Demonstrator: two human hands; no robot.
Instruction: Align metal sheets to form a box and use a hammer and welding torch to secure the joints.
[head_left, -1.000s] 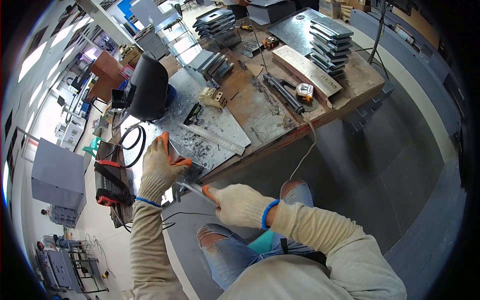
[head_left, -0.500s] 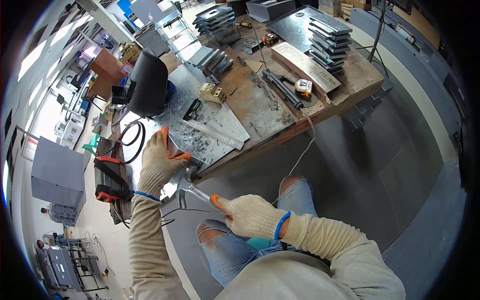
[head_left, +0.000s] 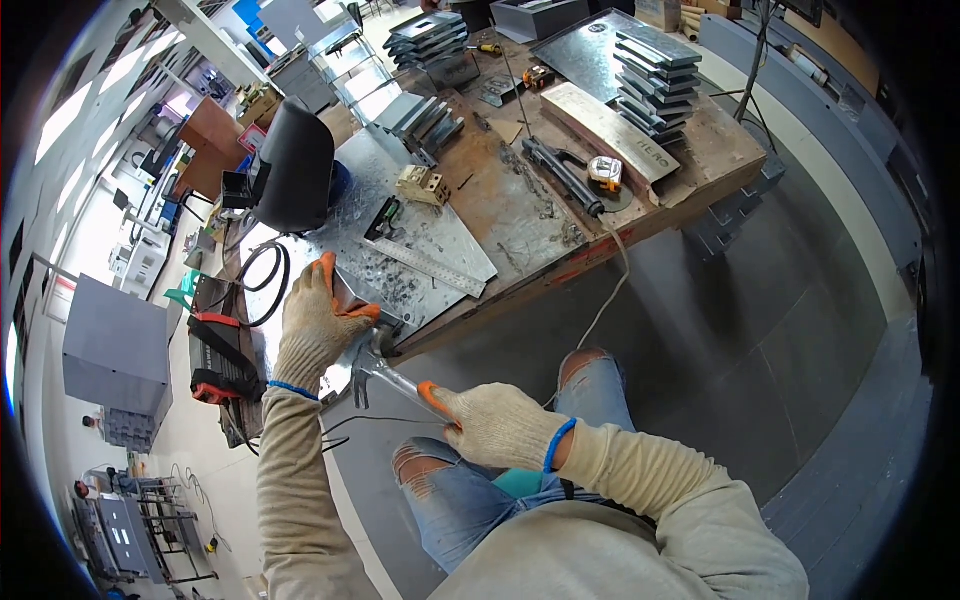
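My left hand (head_left: pixel 318 318), in a knitted glove with orange fingertips, grips a bent grey sheet metal piece (head_left: pixel 347 292) at the table's near edge. Its thumb and fingers are spread around the piece, whose lower part the glove partly hides. Below the table edge, my right hand (head_left: pixel 505 425), gloved alike, is wrapped round the handle of a claw hammer (head_left: pixel 388 377). The hammer's head is up against the edge beside the piece; whether it touches the metal I cannot tell. A metal square (head_left: pixel 425 265) lies to the right of my left hand.
On the worktable (head_left: pixel 515 225) are a brass-coloured block (head_left: pixel 423 185), a riveter-like tool (head_left: pixel 565 178), a tape measure (head_left: pixel 605 173), a long metal channel (head_left: pixel 610 130) and stacked metal parts (head_left: pixel 657 85). A black welding helmet (head_left: pixel 298 165) and a red-black machine (head_left: pixel 215 345) stand left.
My right hand and the hammer have shifted slightly up and to the left. The left hand keeps its hold on the metal piece.
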